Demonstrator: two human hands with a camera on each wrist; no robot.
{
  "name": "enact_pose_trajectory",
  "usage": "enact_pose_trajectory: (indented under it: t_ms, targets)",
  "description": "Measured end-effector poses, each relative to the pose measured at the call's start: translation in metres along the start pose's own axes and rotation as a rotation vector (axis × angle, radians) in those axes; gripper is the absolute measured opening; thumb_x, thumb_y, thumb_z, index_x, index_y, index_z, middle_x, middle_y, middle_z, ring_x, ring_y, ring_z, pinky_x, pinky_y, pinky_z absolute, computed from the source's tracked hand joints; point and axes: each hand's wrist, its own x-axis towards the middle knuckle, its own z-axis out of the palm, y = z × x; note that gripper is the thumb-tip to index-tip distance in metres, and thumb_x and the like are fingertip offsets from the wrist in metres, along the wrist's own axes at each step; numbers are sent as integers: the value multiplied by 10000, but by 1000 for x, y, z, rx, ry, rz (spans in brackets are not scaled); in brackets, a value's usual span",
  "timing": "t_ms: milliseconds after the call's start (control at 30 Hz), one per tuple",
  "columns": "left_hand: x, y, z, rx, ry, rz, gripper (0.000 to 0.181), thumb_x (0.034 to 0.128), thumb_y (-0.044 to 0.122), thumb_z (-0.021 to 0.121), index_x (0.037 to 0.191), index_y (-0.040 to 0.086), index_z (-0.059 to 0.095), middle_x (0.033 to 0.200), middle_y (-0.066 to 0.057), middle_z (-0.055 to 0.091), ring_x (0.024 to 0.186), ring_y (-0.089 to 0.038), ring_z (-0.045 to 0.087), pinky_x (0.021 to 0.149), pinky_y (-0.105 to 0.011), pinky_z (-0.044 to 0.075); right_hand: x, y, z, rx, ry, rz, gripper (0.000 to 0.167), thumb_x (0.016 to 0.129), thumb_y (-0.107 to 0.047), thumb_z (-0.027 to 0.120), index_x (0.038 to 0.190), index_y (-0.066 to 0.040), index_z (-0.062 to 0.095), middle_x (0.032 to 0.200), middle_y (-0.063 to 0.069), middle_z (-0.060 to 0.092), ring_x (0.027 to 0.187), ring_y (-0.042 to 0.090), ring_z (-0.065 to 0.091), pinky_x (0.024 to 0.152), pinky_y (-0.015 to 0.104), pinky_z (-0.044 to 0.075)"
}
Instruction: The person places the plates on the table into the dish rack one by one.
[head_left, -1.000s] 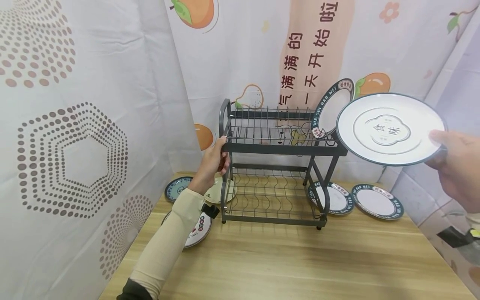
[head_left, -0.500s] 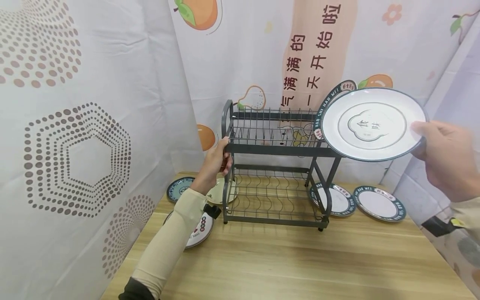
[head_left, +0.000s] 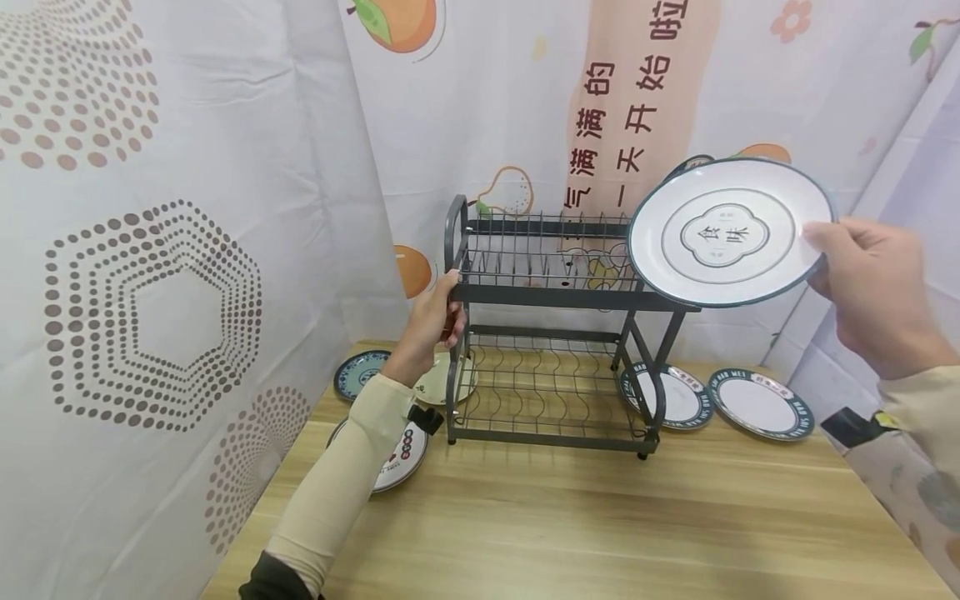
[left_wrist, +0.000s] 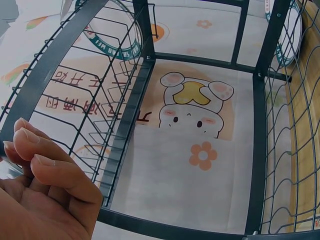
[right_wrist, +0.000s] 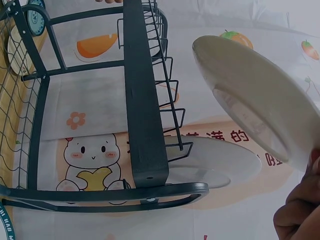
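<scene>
At the frame's upper right, the right grip (head_left: 873, 287) pinches the plate (head_left: 726, 232) by its rim; the left grip (head_left: 429, 325), curled, should steady the rack (head_left: 555, 295) while that rim clears the standing plate (right_wrist: 225, 155).

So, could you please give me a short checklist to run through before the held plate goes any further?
1. Right hand gripping the held plate: ok, it pinches the edge.
2. Left hand on the rack: ok, at the left end of the upper tier.
3. Held plate apart from the rack: ok, the right wrist view shows a gap.
4. Racked plate present: ok, at the upper tier's right end.
5. Held plate lined up with a slot: cannot tell.
6. Held plate seated: not ok, not yet in the rack.
</scene>
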Motion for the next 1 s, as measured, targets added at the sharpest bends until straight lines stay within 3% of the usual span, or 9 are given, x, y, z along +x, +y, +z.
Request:
enact_pose_trajectory:
  t_ms: [100, 267, 367, 667, 800, 1000]
  targets:
    - [0, -1, 0, -3, 2, -3, 609, 998, 679, 475, 733, 132, 439, 577, -24, 506, 414, -134, 431, 431, -252, 347, 3, 0, 4, -66, 2, -13, 389, 1005, -48, 590, 625, 18, 637, 453, -1, 379, 420, 117, 286, 459, 311, 143]
    - [0, -2, 0, 1, 4, -1, 615, 992, 691, 477, 741, 131, 439, 583, -24, 508, 414, -133, 428, 428, -246, 347, 10, 0, 11, -182, 15, -31, 375, 1011, -72, 556, 658, -37, 675, 427, -7, 376, 378, 111, 272, 445, 363, 107]
    - [0, -2, 1, -3, 0, 2, 620, 986, 699, 482, 746, 128, 442, 587, -28, 508, 414, -136, 426, 428, -251, 349, 13, -2, 15, -265, 32, -32, 391, 1009, -84, 534, 641, -60, 666, 424, -9, 391, 370, 106, 288, 410, 363, 123]
    - [1, -1, 0, -2, 2, 20, 601, 1013, 658, 471, 738, 126, 430, 577, -33, 498, 410, -135, 422, 432, -265, 339, 24, -4, 29, -389, 91, -73, 428, 972, -91, 503, 558, 18, 500, 437, -34, 409, 358, 96, 290, 346, 309, 152]
    - [0, 0, 1, -5, -1, 21, 606, 1006, 666, 477, 737, 125, 429, 574, -31, 500, 409, -135, 420, 428, -256, 345, 28, -5, 36, -476, 128, -126, 427, 953, -98, 490, 544, 16, 452, 433, -39, 367, 349, 89, 268, 334, 274, 165]
    - [0, -1, 1, -18, -13, 24, 604, 1013, 659, 471, 739, 123, 430, 572, -29, 500, 406, -134, 415, 424, -258, 346, 36, 0, 48, -574, 178, -261, 436, 939, -132, 508, 542, 29, 426, 472, -58, 333, 460, 116, 251, 429, 256, 170]
